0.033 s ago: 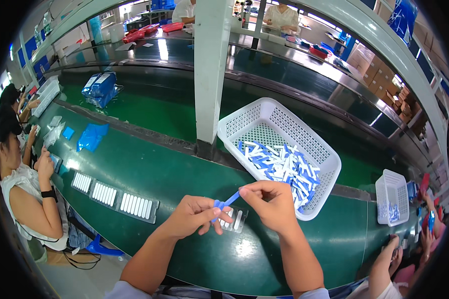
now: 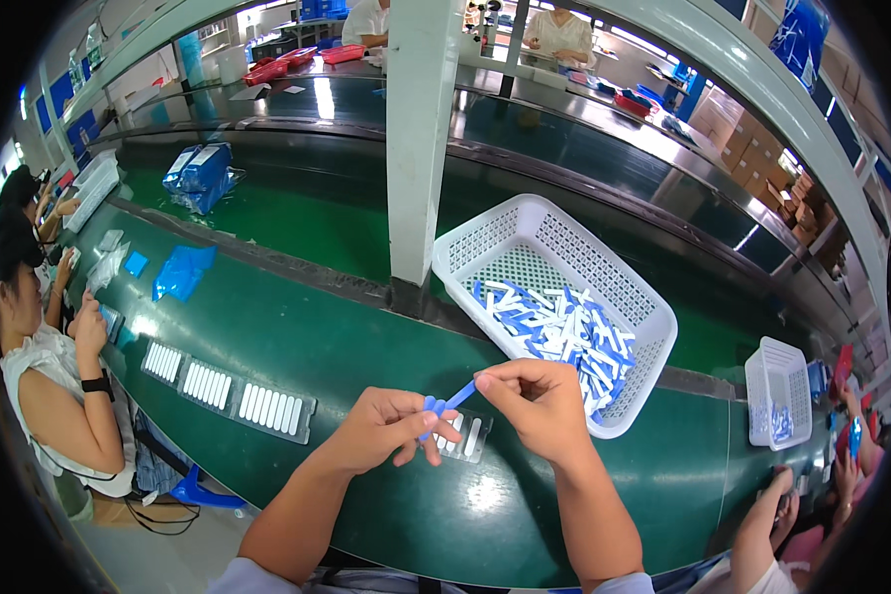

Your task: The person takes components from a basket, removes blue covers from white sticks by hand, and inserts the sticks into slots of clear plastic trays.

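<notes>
Over the green bench top, my left hand (image 2: 381,428) is closed on a few small blue strips (image 2: 431,407), pinched between thumb and fingers. My right hand (image 2: 537,404) pinches the far end of a slim blue strip (image 2: 460,395) that slants up from my left fingers. Partly hidden below the hands lies a clear tray with white strips (image 2: 472,436). Just beyond my right hand, a white perforated basket (image 2: 653,297) holds a heap of blue and white strips (image 2: 569,337).
Several clear trays of white strips (image 2: 270,410) lie to the left. Blue plastic bags (image 2: 184,272) and a wrapped blue pack (image 2: 198,178) are farther left. A pale post (image 2: 421,148) stands ahead. Co-workers sit at both sides; a smaller white basket (image 2: 762,361) is at right.
</notes>
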### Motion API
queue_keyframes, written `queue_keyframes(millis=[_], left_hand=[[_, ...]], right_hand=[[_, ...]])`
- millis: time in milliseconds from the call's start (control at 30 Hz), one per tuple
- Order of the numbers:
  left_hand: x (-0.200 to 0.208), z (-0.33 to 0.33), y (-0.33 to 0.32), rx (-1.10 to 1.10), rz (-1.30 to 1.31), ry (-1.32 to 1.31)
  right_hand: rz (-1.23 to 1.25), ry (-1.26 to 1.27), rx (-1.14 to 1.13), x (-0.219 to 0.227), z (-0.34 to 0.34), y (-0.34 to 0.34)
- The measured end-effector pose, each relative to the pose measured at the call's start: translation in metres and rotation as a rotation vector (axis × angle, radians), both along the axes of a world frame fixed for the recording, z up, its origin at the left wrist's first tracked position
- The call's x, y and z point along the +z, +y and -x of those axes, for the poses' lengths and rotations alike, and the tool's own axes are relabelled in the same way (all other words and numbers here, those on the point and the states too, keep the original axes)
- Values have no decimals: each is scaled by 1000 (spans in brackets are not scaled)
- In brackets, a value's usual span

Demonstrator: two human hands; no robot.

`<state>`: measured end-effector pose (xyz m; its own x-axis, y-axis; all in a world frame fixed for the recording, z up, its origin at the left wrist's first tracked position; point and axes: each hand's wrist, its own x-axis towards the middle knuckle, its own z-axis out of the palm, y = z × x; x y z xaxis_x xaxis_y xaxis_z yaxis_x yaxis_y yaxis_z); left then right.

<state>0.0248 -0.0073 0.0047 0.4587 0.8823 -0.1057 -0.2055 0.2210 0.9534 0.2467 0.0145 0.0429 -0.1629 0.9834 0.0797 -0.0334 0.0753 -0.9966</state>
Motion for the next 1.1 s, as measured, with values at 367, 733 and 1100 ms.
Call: queue_keyframes(millis=[367,733,1100], left_hand=[[-7,3,2,-17,11,-80],[-9,5,8,312,56,-82],[1,1,5,223,196,-291]], right_hand=[[-30,-74,-5,0,-4,0],[125,-417,406,6,-17,2],[-201,-959,380,-11,-5,4]])
